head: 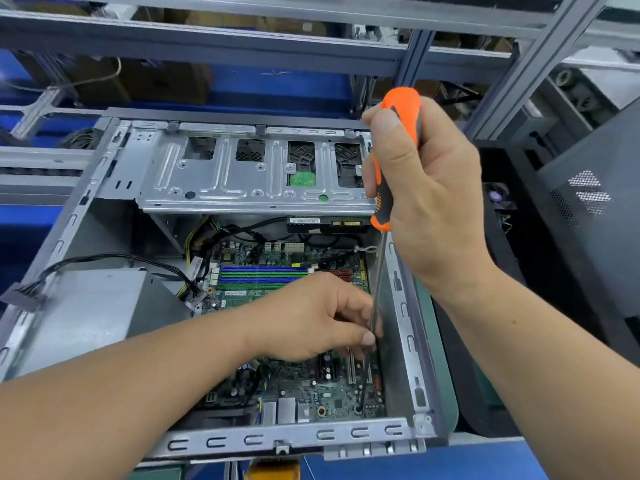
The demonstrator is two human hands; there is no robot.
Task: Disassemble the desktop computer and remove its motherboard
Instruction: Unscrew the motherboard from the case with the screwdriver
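Cables (104, 261) in black lie at the far left, running from a loose connector over the grey power supply (90, 306) toward the motherboard (298, 386). This green board still sits flat on the floor of the open case (287, 439), with blue and green memory slots (263, 277) at its far part. Above it, the metal drive cage (242, 174) stands tilted up at the back of the case.

Your left hand (311, 320) reaches across the board to its right side. Its fingers are curled and the thumb and fingertips pinch the thin metal shaft of the screwdriver (394, 157) low down, close to the right wall of the case. The tip of the shaft is hidden behind your fingers, so I cannot tell what it touches.

Your right hand (426, 188) is higher, over the right edge of the case. It grips the orange and grey handle firmly, with the thumb pointing up along it. The tool stands almost upright.

At the far right, a dark panel (588, 209) with small vent holes leans beside the case.
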